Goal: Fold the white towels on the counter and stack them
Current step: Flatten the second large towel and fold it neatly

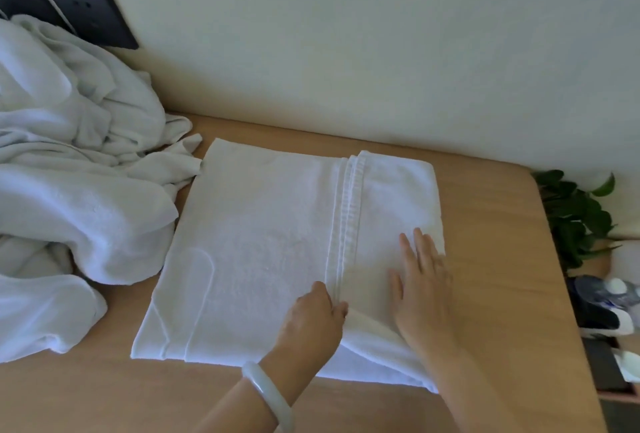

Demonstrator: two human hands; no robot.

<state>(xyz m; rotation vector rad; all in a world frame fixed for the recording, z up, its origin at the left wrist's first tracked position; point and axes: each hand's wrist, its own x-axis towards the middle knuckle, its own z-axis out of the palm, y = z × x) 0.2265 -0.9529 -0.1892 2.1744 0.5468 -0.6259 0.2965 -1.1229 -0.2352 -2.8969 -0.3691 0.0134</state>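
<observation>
Head view: a part-folded towel (263,242) on the counter (485,190), both hands on it.
My right hand (420,280) lies flat, fingers straight, probably pinning the folded flap. My left hand (311,321) pinches the hem, likely to align it. The towel's long side runs left to right, and the hem points at the wall, beside the unfolded pile (69,155).
</observation>
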